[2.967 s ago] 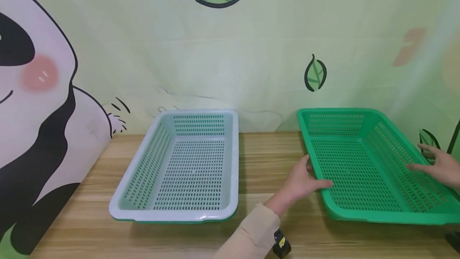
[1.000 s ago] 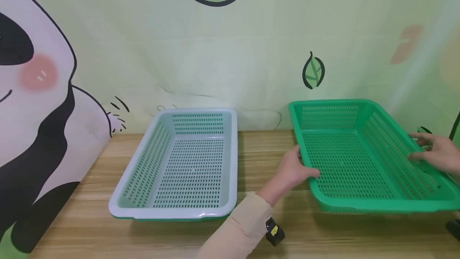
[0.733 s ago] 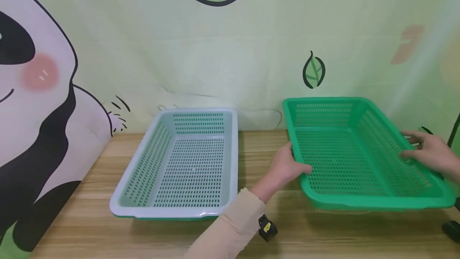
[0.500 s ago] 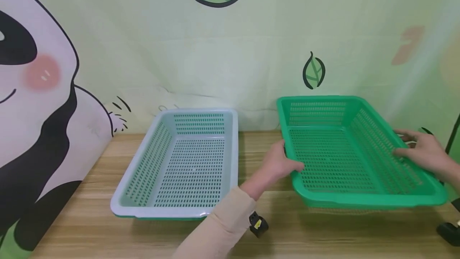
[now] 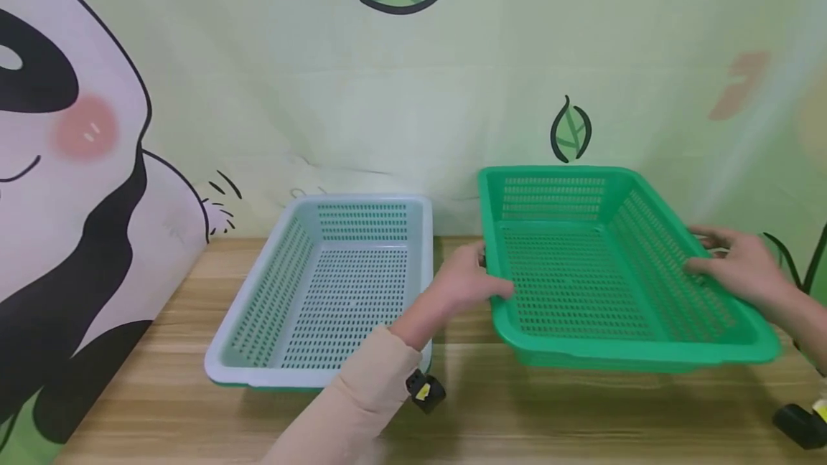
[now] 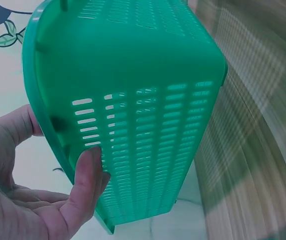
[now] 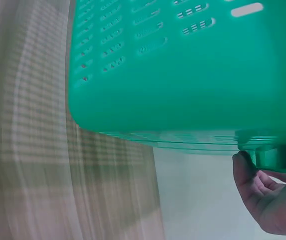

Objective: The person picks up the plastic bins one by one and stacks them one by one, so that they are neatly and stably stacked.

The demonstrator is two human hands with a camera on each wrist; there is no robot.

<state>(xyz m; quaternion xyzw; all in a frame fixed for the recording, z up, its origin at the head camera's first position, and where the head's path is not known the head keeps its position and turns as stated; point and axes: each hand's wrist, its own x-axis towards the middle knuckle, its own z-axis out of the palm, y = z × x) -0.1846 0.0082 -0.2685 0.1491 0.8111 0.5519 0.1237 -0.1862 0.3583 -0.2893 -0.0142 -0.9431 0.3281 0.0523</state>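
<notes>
A green perforated plastic basket (image 5: 568,285) is held raised over the wooden table, its shadow falling on the boards below. On its left rim my left hand (image 5: 466,282) grips, thumb over the edge; the left wrist view shows the fingers (image 6: 85,175) curled against the slotted outer wall. My right hand (image 5: 736,264) grips the opposite long rim, thumb inside. From the right wrist view, its fingers (image 7: 247,180) hook under the rim. A second basket, pale grey-white with green beneath its rim (image 5: 316,377), stands on the table to the left; my left forearm crosses over its near right corner.
The wooden table (image 5: 148,393) runs back to a pale green cloth backdrop (image 5: 452,92) printed with a panda and leaves. Small black devices sit at both wrists, the left one (image 5: 426,392) near the pale basket's corner.
Both hands have closed on the green basket's rims, lifted it off the table and carried it left, nearer the pale basket. The pale basket has stayed in place.
</notes>
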